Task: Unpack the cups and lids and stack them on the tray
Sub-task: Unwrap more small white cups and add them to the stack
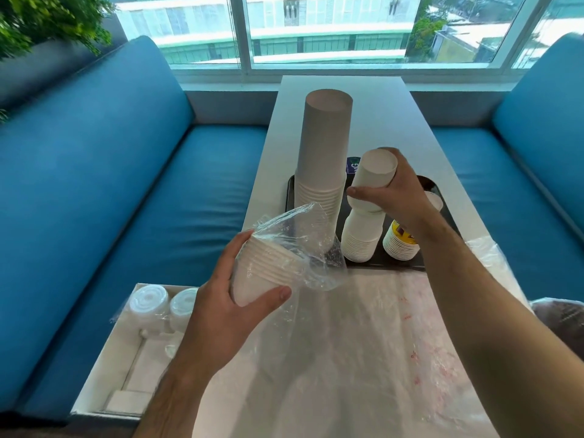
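Near edge: clear plastic sheet (pixel 363 343) spread over the white surface (pixel 379 99), faint red print on it. Low left, an open white box (pixel 132 358) with wrapped white lids (pixel 148 300) in its far end.

Left hand (pixel 221 298) grips a short nest of white cups (pixel 265 273) lying tilted, fingers and thumb curled round it; loose clear wrap (pixel 303 241) bunched over the rim end of the cups.

Right hand (pixel 398 197) is wrapped round upside-down white cups (pixel 376 170), held tilted at the top of the middle cup stack (pixel 363 232) on the black tray (pixel 395 263). Cannot tell if the held cups are fully seated on that stack.

On the tray: tall upside-down cup stack (pixel 325 147) at left, middle stack beside it, a shorter stack with yellow print (pixel 401 241) at right, partly hidden by the right forearm.

Beyond: blue bench seats (pixel 110 169) either side, window (pixel 316 30) at the far end, green plant (pixel 38 17) top left.
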